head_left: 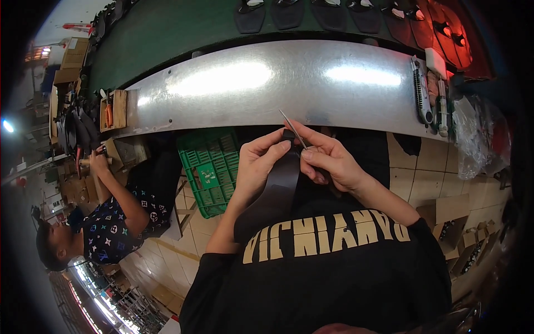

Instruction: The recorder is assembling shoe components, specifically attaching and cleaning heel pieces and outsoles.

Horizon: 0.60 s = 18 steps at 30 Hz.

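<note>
My left hand (257, 164) grips a dark sandal sole (282, 181) near its upper end, thumb on top. The sole hangs down toward my lap, its lower end against my dark shirt. A small black strap or tab (288, 135) shows at the top, between my two hands. In my right hand (336, 161), closed fingers hold a thin, pointed metal tool (292, 125) that slants up to the left across that strap. Whether it is tweezers or a scissor blade I cannot tell. Both hands are just in front of the metal bench edge.
A metal bench (222, 106) runs across in front, with a green conveyor belt (183, 33) beyond carrying several black sandals (328, 15). A utility knife (421, 92) lies at its right end, a wooden box (114, 110) at its left. A green crate (208, 175) and a co-worker (119, 222) are left.
</note>
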Each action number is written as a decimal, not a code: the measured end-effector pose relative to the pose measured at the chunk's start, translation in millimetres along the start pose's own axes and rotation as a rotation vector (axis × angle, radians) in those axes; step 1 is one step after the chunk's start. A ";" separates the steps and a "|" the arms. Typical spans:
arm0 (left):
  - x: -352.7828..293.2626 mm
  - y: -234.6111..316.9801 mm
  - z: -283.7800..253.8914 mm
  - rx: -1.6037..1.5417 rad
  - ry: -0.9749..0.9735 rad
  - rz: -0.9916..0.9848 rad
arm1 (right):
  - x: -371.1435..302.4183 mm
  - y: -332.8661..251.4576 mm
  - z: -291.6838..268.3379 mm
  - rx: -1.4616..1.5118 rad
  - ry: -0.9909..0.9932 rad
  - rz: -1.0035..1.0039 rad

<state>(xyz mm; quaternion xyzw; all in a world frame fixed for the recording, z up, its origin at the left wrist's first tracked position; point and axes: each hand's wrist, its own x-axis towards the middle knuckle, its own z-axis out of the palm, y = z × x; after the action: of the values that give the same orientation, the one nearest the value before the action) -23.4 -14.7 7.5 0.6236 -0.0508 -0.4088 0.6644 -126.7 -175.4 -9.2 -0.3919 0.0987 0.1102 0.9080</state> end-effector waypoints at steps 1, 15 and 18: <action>-1.4 2.6 0.2 0.000 -0.002 0.007 | -0.7 -1.7 2.0 -0.006 -0.002 -0.005; 5.3 2.2 -4.9 -0.045 -0.079 -0.028 | 2.2 -1.3 4.9 -0.069 -0.025 -0.009; 4.0 0.9 3.0 -0.022 -0.023 -0.032 | 1.9 2.5 7.5 -0.126 0.083 -0.063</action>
<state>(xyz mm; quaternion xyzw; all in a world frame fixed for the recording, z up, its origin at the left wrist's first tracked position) -22.1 -19.6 7.2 0.6121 -0.0441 -0.4271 0.6640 -124.8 -168.1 -6.4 -0.4554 0.1167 0.0710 0.8797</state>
